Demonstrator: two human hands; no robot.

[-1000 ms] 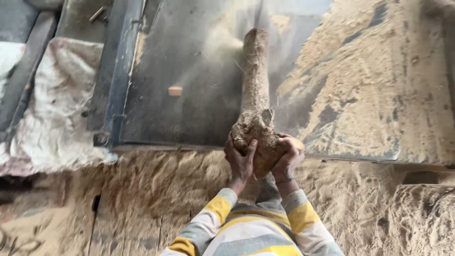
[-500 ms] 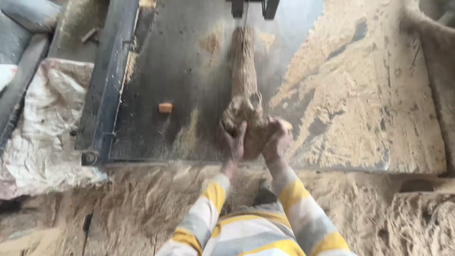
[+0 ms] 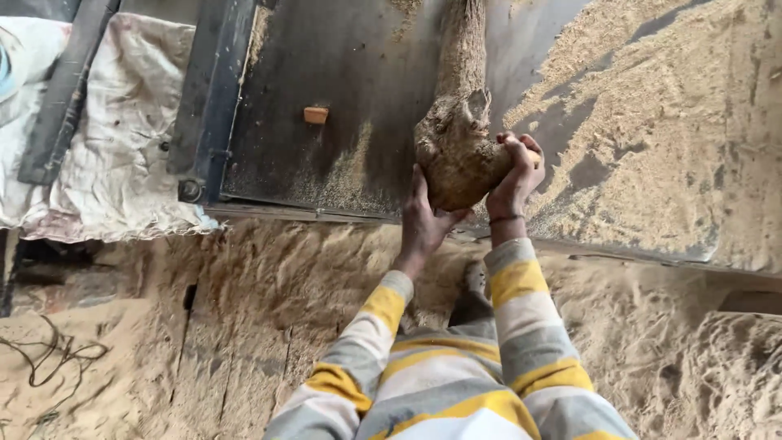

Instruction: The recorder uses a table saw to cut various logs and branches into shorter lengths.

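A rough brown log (image 3: pixel 460 106) lies lengthwise on a dark metal saw table (image 3: pixel 342 73), its knobbly near end toward me. My left hand (image 3: pixel 423 216) presses against the underside of that end, fingers spread on the wood. My right hand (image 3: pixel 515 175) wraps around the end's right side. Both arms wear grey and yellow striped sleeves. The far end of the log runs out of view at the top.
A small orange block (image 3: pixel 316 115) lies on the table left of the log. Sawdust (image 3: pixel 668 138) is heaped over the table's right side and the floor. A dirty white sack (image 3: pixel 106 138) lies at the left beside a dark metal rail (image 3: pixel 213 98).
The view has shifted closer and left. The log's near end now sits nearer the table's front edge, and the sawdust cloud seen a second ago has gone.
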